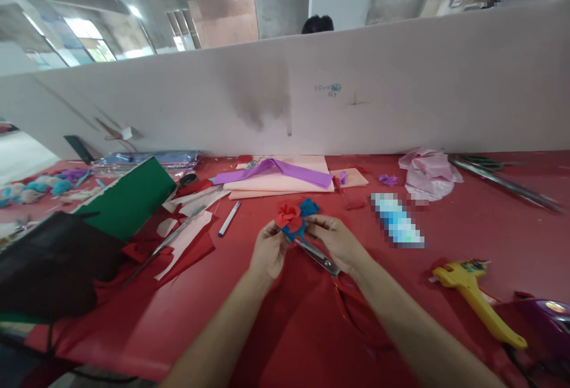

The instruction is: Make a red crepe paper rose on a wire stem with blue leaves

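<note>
Between my hands, over the middle of the red table, is a red paper flower [289,217] with blue petals or leaves [309,207] beside and below it. My left hand [269,251] pinches its left side, fingers closed. From the right, my right hand [333,239] grips the blue part with thumb and fingers together. Scissors [321,258] with red handles lie just below, their blades pointing up toward the flower; my right wrist is close to them. The flower's underside is hidden by my fingers.
Peach and purple paper [276,181] lies behind my hands. A marker [229,218], a metal ruler [164,242], a green board [133,198] and a black bag [53,263] are left. To the right are a yellow glue gun [478,299] and crumpled pink paper [430,174]. A white partition [178,103] closes the back.
</note>
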`<state>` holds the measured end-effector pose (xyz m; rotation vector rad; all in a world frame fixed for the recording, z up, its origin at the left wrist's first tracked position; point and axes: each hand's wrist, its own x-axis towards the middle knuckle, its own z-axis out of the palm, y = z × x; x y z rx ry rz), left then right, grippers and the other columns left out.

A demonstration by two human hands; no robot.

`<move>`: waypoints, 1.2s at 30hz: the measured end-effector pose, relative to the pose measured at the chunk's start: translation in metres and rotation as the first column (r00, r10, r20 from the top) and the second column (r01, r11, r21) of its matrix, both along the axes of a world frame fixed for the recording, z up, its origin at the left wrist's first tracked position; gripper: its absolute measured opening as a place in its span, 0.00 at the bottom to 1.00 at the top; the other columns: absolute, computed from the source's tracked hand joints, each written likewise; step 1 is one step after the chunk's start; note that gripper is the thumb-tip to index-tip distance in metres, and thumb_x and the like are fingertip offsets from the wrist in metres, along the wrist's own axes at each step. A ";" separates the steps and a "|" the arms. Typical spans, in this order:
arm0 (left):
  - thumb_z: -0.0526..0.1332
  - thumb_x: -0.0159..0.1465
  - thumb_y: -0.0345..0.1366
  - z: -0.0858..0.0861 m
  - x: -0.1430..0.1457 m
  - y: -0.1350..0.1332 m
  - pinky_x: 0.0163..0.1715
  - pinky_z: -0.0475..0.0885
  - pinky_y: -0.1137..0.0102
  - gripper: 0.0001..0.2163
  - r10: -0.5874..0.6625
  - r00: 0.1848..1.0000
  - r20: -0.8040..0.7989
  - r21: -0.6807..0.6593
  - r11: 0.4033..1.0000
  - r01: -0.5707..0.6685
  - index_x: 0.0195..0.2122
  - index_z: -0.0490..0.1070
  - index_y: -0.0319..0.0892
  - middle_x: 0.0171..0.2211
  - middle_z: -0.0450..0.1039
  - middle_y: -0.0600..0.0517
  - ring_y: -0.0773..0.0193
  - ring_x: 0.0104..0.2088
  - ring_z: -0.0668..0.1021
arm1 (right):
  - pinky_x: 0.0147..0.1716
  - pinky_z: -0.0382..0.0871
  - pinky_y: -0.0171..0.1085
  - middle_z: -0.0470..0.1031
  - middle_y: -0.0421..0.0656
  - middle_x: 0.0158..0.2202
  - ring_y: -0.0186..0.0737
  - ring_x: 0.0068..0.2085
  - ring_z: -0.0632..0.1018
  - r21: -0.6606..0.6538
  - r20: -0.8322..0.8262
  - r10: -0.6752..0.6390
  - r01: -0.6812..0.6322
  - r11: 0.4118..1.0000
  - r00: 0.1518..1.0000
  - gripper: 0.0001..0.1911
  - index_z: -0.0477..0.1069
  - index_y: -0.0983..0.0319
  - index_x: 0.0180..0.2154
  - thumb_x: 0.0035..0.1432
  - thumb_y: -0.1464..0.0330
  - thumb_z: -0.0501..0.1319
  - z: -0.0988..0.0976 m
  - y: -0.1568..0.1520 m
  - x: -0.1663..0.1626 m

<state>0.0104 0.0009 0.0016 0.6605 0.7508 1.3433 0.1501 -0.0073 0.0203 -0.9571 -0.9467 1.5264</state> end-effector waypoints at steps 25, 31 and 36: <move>0.66 0.45 0.26 0.003 0.009 -0.011 0.30 0.66 0.73 0.09 0.135 0.990 0.037 -0.032 0.990 -0.134 0.27 0.73 0.42 0.25 0.75 0.56 0.69 0.25 0.73 | 0.41 0.70 0.39 0.77 0.40 0.36 0.38 0.37 0.77 0.011 0.003 -0.527 0.527 0.850 0.850 0.18 0.70 0.58 0.39 0.44 0.69 0.69 -0.029 -0.035 -0.060; 0.67 0.47 0.28 0.006 0.011 -0.013 0.36 0.69 0.71 0.09 0.106 0.994 0.007 0.007 0.994 -0.106 0.31 0.75 0.41 0.29 0.77 0.52 0.64 0.33 0.77 | 0.40 0.69 0.38 0.78 0.41 0.34 0.39 0.36 0.76 0.092 0.125 -0.457 0.449 0.889 0.880 0.11 0.76 0.60 0.36 0.48 0.66 0.66 -0.027 -0.032 -0.050; 0.66 0.47 0.29 0.007 0.013 -0.014 0.39 0.69 0.71 0.08 0.133 0.991 -0.032 0.016 0.991 -0.132 0.30 0.75 0.41 0.30 0.77 0.52 0.65 0.34 0.77 | 0.39 0.67 0.37 0.76 0.41 0.34 0.39 0.36 0.74 0.215 0.237 -0.493 0.449 0.867 0.837 0.08 0.77 0.61 0.34 0.50 0.66 0.64 -0.028 -0.033 -0.043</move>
